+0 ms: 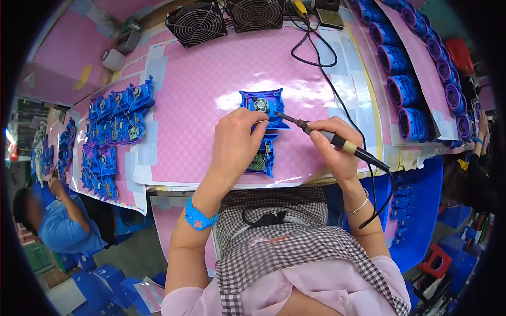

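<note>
A blue plastic housing half (275,97) lies on the pink work mat, with a round speaker (261,105) set in it. My right hand (337,146) grips a soldering iron (345,145) like a pen, its tip down inside the housing beside the speaker. Over the housing's lower left edge, my left hand (241,136) is pinched closed; a thin wire seems to show at its fingertips, but I cannot make out clearly what it holds. Just below sits a second blue housing half (270,152) carrying a green circuit board (256,162), partly hidden by my left hand.
Two black fans (197,25) stand at the back. The iron's black cable (337,89) runs down the mat's right side. Blue housings with wires (113,121) are grouped at left, and rows of blue round housings (406,90) at right. A blue bin (421,210) is below right; a co-worker (74,221) sits at left.
</note>
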Motion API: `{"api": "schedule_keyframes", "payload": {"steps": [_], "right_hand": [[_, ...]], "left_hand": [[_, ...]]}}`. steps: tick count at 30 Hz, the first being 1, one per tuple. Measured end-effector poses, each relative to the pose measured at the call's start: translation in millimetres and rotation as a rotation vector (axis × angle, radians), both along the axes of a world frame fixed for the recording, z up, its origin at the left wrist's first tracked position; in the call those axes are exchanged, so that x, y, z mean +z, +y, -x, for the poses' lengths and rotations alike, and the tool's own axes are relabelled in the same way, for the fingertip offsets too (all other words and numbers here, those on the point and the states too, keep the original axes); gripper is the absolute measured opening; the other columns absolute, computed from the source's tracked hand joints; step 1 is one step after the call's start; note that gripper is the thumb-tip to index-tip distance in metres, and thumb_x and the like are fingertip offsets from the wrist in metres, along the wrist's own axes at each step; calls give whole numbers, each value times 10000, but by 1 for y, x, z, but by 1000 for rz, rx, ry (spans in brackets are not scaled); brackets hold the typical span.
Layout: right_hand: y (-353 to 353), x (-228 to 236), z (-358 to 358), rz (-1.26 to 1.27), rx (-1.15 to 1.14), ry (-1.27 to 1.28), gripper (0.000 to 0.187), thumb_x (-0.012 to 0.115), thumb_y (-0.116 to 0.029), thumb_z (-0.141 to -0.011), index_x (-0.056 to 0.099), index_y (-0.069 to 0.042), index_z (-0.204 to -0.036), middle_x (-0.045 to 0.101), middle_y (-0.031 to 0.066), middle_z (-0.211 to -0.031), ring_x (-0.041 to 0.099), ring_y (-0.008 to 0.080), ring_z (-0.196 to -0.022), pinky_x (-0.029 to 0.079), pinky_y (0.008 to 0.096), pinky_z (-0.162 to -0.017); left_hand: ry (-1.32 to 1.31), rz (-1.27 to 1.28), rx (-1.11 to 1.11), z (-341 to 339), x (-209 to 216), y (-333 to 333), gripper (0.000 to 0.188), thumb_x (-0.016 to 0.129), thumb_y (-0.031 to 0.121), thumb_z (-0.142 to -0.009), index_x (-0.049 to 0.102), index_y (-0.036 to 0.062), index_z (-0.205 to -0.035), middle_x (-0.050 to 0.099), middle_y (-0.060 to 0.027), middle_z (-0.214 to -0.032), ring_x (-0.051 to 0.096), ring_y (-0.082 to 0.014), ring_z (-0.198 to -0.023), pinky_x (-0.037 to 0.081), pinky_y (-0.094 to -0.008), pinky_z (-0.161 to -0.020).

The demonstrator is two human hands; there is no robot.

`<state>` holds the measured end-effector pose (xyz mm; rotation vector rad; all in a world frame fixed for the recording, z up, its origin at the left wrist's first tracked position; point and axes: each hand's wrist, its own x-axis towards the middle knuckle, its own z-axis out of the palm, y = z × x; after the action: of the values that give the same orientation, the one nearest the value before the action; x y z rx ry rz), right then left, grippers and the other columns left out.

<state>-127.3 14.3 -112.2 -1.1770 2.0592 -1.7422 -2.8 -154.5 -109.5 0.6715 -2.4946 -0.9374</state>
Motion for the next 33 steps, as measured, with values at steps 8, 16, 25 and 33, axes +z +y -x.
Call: {"api": "schedule_keyframes", "payload": {"steps": [8,16,25,33], "right_hand": [[4,3,1,38,-33,-24,129,658,19,-762,686,31,-888,648,93,-789,559,139,-676,414,260,-606],[4,4,0,37,-40,-31,138,656,21,-756,686,33,-891,650,95,-787,554,140,-675,411,258,-607],[4,4,-1,53,-47,-22,134,655,10,-763,684,36,-891,641,89,-773,525,126,-650,388,257,-579],[5,2,-1,47,-41,-23,136,653,3,-775,680,34,-905,624,77,-762,513,106,-631,378,240,-558]], "left_hand": [[-11,41,-7,2,-1,0,124,698,106,-789,726,40,-890,675,-119,-807,645,-242,-689,508,-330,-594],[-4,52,5,1,0,0,124,698,105,-786,723,37,-886,672,-119,-799,639,-240,-669,503,-327,-587],[-1,56,4,0,1,0,125,699,102,-782,722,34,-885,675,-123,-807,642,-247,-674,502,-333,-581],[-14,57,12,0,1,1,121,698,101,-782,722,33,-879,674,-123,-802,639,-241,-659,499,-329,-580]]}}
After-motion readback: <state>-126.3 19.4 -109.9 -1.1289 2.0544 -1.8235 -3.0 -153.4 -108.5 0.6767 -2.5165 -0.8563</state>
